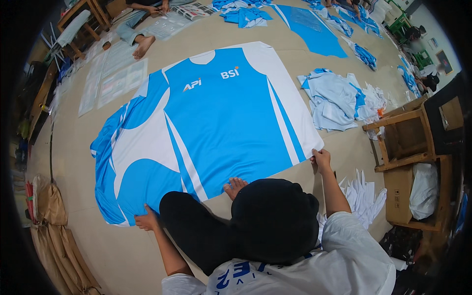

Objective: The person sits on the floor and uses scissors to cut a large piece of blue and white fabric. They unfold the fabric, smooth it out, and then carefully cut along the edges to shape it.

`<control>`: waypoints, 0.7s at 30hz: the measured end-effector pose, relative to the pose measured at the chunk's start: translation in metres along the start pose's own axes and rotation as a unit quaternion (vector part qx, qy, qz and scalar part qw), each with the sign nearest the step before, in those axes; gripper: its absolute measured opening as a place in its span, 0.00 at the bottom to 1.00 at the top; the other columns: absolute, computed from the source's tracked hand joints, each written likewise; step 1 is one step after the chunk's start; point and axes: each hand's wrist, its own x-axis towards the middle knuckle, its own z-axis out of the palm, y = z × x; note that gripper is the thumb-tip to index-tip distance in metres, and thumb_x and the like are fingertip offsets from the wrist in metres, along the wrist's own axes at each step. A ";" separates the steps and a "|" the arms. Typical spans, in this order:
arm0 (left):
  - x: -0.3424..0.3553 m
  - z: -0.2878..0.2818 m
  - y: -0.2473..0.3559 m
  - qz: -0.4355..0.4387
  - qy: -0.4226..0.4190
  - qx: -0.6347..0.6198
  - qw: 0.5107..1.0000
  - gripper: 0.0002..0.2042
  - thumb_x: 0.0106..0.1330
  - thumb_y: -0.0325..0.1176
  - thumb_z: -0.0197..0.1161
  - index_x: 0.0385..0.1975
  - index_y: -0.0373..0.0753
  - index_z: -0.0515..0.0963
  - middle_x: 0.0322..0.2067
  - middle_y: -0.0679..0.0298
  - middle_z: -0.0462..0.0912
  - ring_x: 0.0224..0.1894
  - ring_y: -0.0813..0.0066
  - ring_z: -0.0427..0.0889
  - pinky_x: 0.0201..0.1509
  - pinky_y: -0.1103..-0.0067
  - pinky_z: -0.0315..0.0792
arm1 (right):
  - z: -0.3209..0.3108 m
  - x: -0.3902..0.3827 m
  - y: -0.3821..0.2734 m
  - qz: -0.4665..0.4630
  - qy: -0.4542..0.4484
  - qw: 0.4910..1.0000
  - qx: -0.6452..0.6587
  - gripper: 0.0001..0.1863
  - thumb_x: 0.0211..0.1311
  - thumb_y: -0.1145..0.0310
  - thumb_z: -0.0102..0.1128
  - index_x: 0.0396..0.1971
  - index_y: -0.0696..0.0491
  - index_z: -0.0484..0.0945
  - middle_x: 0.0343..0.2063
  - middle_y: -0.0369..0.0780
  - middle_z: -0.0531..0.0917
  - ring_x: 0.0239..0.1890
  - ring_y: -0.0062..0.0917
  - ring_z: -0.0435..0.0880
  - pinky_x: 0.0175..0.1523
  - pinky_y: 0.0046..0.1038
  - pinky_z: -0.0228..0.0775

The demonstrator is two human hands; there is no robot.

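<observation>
A large blue and white fabric sheet [231, 123], printed with sports-shirt panels and lettering, lies spread over the floor, rumpled along its left side. My left hand [146, 220] grips its near edge at lower left, fingers partly over the cloth. Higher up, at the right, my right hand [319, 158] pinches the sheet's near right corner. A bare foot [236, 187] rests at the near edge between my hands, behind black-clothed shapes that hide part of the foreground.
Clear flat sheets [113, 83] lie upper left beside another person's foot [143, 46]. Blue cut fabric [314, 39] and crumpled piles [329, 98] lie beyond. Wooden frames [398, 137] and white scraps [361, 194] are at right, brown wrapped bundles [51, 206] at left. Other people [427, 81] sit farther off.
</observation>
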 end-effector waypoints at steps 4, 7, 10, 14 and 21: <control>0.080 0.018 -0.041 0.158 0.034 -0.114 0.980 0.27 0.68 0.46 0.72 0.59 0.32 0.78 0.54 0.41 0.84 0.57 0.37 0.82 0.61 0.52 0.76 | 0.035 -0.023 -0.017 0.021 -0.024 0.999 0.007 0.15 0.72 0.67 0.71 0.29 0.55 0.74 0.21 0.40 0.82 0.18 0.24 0.83 0.21 0.27 0.74; 0.110 0.021 -0.047 0.169 -0.020 -0.144 0.975 0.20 0.71 0.38 0.69 0.57 0.33 0.78 0.55 0.42 0.84 0.57 0.37 0.82 0.60 0.52 0.75 | 0.033 -0.027 -0.012 0.021 -0.022 0.999 0.014 0.15 0.72 0.68 0.71 0.29 0.55 0.73 0.22 0.41 0.82 0.19 0.24 0.83 0.20 0.27 0.73; 0.093 0.016 -0.034 0.170 -0.021 -0.088 0.981 0.22 0.70 0.37 0.70 0.60 0.35 0.76 0.54 0.46 0.83 0.58 0.39 0.81 0.61 0.51 0.76 | 0.021 -0.021 -0.008 0.015 -0.005 1.000 0.020 0.16 0.72 0.66 0.71 0.29 0.55 0.73 0.23 0.41 0.82 0.19 0.24 0.83 0.20 0.27 0.73; 0.044 -0.004 -0.018 0.030 0.058 -0.032 0.997 0.34 0.66 0.51 0.75 0.65 0.36 0.72 0.56 0.46 0.79 0.61 0.38 0.78 0.62 0.47 0.76 | 0.016 -0.022 -0.004 0.027 -0.012 0.998 0.048 0.16 0.72 0.66 0.72 0.30 0.55 0.72 0.23 0.41 0.81 0.19 0.24 0.83 0.20 0.27 0.73; 0.058 0.016 -0.051 0.034 -0.165 -0.094 0.981 0.36 0.75 0.53 0.66 0.66 0.25 0.68 0.61 0.38 0.79 0.60 0.41 0.82 0.63 0.53 0.76 | 0.010 -0.015 -0.022 0.013 -0.033 0.998 0.049 0.13 0.74 0.66 0.69 0.36 0.57 0.75 0.25 0.39 0.82 0.21 0.23 0.83 0.24 0.26 0.76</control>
